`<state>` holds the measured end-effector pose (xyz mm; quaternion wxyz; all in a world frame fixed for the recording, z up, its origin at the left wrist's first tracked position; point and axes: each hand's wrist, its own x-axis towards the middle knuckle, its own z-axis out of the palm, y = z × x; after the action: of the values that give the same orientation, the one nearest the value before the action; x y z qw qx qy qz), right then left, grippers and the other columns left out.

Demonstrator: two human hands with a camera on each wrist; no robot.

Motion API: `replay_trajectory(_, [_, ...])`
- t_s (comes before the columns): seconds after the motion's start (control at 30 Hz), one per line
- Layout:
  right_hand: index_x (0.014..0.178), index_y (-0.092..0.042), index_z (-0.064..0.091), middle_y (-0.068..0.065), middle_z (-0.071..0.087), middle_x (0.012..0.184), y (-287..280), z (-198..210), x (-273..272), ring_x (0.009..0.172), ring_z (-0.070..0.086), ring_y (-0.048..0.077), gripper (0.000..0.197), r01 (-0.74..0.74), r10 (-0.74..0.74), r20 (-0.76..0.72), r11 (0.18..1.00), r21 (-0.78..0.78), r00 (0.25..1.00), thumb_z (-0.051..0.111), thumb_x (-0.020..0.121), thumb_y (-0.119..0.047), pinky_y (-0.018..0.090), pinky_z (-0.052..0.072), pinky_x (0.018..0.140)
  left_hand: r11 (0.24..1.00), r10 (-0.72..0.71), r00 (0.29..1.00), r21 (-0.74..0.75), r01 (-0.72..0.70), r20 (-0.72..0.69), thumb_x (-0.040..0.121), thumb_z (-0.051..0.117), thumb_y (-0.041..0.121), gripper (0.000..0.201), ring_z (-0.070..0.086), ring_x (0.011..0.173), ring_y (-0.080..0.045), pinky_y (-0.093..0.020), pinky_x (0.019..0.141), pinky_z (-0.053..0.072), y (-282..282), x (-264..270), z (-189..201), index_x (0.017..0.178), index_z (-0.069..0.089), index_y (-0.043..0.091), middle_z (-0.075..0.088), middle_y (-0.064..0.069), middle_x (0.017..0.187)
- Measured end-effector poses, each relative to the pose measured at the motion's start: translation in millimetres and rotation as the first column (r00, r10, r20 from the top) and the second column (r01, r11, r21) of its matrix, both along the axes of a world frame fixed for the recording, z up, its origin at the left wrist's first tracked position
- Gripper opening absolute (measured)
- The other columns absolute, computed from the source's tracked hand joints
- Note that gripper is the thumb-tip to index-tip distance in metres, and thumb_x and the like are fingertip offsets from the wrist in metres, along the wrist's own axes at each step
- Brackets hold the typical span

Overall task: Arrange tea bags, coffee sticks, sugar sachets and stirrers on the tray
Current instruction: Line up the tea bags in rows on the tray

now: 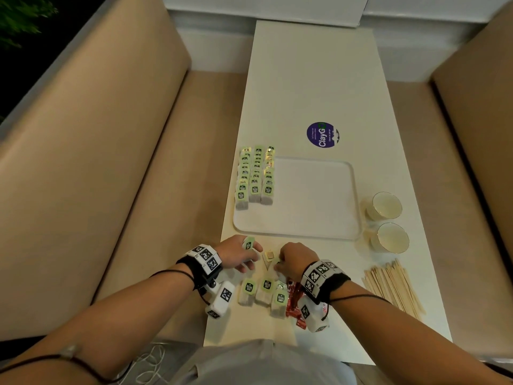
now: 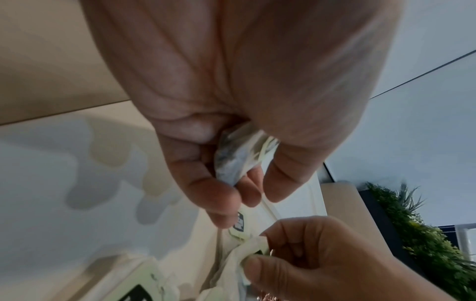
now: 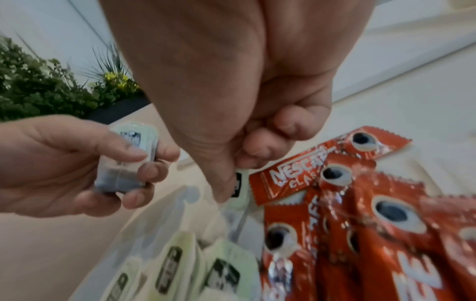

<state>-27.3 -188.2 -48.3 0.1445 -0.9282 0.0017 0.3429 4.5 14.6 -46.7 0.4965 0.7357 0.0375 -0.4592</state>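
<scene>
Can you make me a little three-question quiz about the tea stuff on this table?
1. True or false: rows of tea bags already lie on the tray's left side.
2. What does the left hand hold? A) a stirrer B) a tea bag C) a cup
3. Fill in: the red coffee sticks lie on the ____, not on the tray.

Key: 1 true. 2 B, the held tea bag is pinched in its fingers. 3 table.
</scene>
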Motion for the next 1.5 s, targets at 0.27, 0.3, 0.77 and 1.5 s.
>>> replay_trajectory(0.27, [0.107, -0.019, 0.073, 0.0, 0.072, 0.094, -1.6, 25.8, 13.5, 0.073, 0.064, 0.013, 0.019, 0.01, -0.034, 0.066, 0.944, 0.331, 0.997, 0.062, 0.098, -0.032, 0.028, 0.052, 0.071, 0.978, -0.206, 0.956, -0.003, 0.211, 0.211, 0.081, 0.079, 0.011, 0.022, 0.058, 0.071, -0.01, -0.025, 0.067, 0.047, -3.8, 6.6, 3.0, 0.09, 0.065, 0.024, 0.065, 0.003, 0.081])
replay_trajectory(0.3, [0.106, -0.019, 0.073, 0.001, 0.072, 0.094, -0.8, 28.3, 15.4, 0.072, 0.064, 0.013, 0.018, 0.007, -0.038, 0.08, 0.936, 0.351, 0.996, 0.062, 0.098, -0.031, 0.027, 0.05, 0.069, 0.97, -0.241, 0.94, 0.037, 0.24, 0.243, 0.079, 0.082, 0.014, 0.022, 0.056, 0.068, -0.009, -0.024, 0.067, 0.045, -4.7, 7.3, 3.0, 0.084, 0.063, 0.025, 0.062, 0.005, 0.078])
replay_trajectory(0.77, [0.104, -0.017, 0.069, 0.001, 0.069, 0.103, 0.3, 7.2, 18.4, 0.09, 0.066, 0.021, 0.03, 0.093, -0.094, 0.103, 0.996, 0.017, 0.99, 0.072, 0.086, -0.041, 0.031, 0.055, 0.076, 1.0, 0.019, 1.0, -0.003, -0.019, 0.023, 0.087, 0.064, 0.015, 0.021, 0.064, 0.065, -0.02, -0.034, 0.06, 0.054, -5.5, 2.8, 1.2, 0.107, 0.058, 0.008, 0.069, -0.013, 0.085])
replay_trajectory(1.5, [0.092, -0.023, 0.062, -0.004, 0.065, 0.083, 9.1, 8.1, 20.3, 0.075, 0.059, 0.016, 0.009, 0.034, -0.147, 0.225, 0.897, 0.441, 0.963, 0.068, 0.091, -0.017, 0.032, 0.049, 0.072, 0.999, -0.038, 0.962, 0.046, 0.027, 0.271, 0.09, 0.072, 0.029, 0.005, 0.057, 0.055, -0.013, -0.03, 0.055, 0.048, -0.5, 13.7, -13.6, 0.091, 0.069, 0.026, 0.065, -0.002, 0.066])
